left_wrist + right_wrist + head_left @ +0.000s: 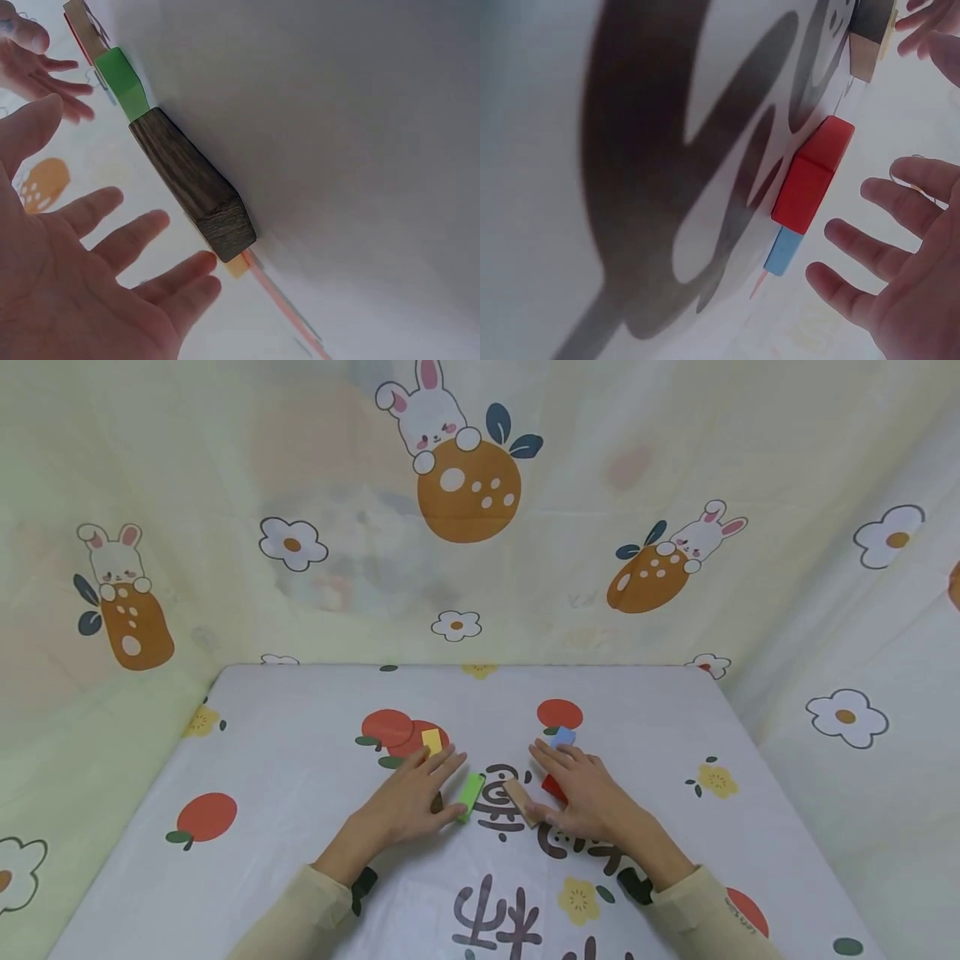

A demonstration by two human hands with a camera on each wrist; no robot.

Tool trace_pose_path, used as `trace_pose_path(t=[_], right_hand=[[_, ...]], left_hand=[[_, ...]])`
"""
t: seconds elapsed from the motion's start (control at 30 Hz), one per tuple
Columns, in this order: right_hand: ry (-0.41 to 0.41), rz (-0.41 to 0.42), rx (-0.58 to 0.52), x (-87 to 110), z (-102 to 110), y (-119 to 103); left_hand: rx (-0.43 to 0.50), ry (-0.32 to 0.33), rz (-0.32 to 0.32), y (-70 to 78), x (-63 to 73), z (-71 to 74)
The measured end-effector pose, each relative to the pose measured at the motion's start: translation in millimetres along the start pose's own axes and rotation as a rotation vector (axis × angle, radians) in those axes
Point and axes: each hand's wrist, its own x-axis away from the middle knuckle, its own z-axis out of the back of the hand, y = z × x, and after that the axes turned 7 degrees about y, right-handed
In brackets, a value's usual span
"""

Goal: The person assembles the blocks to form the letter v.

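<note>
My left hand [408, 797] is spread over the table with its fingers loosely extended, holding nothing. Beneath it lies a dark brown wooden block [184, 169], mostly hidden in the head view. A green block [471, 797] lies by the left thumb, and a yellow block [431, 740] is just past the left fingertips. On the other side my right hand [592, 793] is likewise spread and holds nothing. A red block [806, 187] lies partly under it, with a blue block [563, 737] beyond its fingers. By the right thumb lies a light wooden block [519, 800].
The blocks lie on a white tablecloth [300, 827] printed with fruit, flowers and dark characters. A pale curtain [555, 593] with rabbit prints hangs behind the table and along both sides. Black straps [636, 887] show at the wrists.
</note>
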Motion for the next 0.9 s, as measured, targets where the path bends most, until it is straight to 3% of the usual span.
trace_pose_path(t=[0.43,0.73,0.9], right_hand=[[0.042,0.050,0.027,-0.9,-1.4,-6.5],[0.054,0.141,0.009,0.4,-1.6,-8.0],[0.025,0.145,-0.016,-0.4,-1.5,-8.6]], left_hand=[[0.009,0.010,-0.093,0.9,-1.6,-0.2],[-0.014,0.084,-0.136,5.2,-4.5,0.6],[-0.055,0.102,-0.161,5.0,-4.3,1.9]])
